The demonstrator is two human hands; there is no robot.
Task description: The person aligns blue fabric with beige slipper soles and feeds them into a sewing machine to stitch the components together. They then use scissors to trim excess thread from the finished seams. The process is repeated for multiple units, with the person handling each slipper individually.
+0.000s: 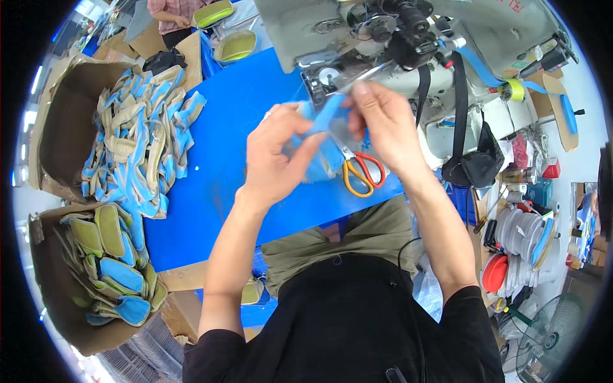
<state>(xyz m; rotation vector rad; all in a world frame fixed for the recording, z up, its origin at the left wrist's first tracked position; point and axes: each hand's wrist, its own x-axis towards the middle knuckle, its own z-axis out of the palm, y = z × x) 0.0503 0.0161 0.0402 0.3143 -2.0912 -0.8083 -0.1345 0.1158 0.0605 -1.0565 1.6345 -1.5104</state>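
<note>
Between my two hands, just in front of the sewing machine's needle area, a light blue fabric strip (328, 113) is held up, slightly blurred. My left hand (271, 156) pinches its lower part between thumb and fingers. Closed at the strip's upper end is my right hand (388, 127), its thumb pressed to the fingers. Below the strip lies more pale blue material (324, 161), partly hidden by my left hand. Scissors (361, 173) with one orange and one red handle rest beside it, below my right hand. The sewing machine (294, 29) stands over the far side.
A blue tabletop (220, 172) spreads beneath my hands. Heaped at its left are blue and beige fabric pieces (143, 137). Cardboard boxes (60, 121) stand further left, the nearer holding green and blue pads (121, 274). Blue tape (479, 67) runs at upper right.
</note>
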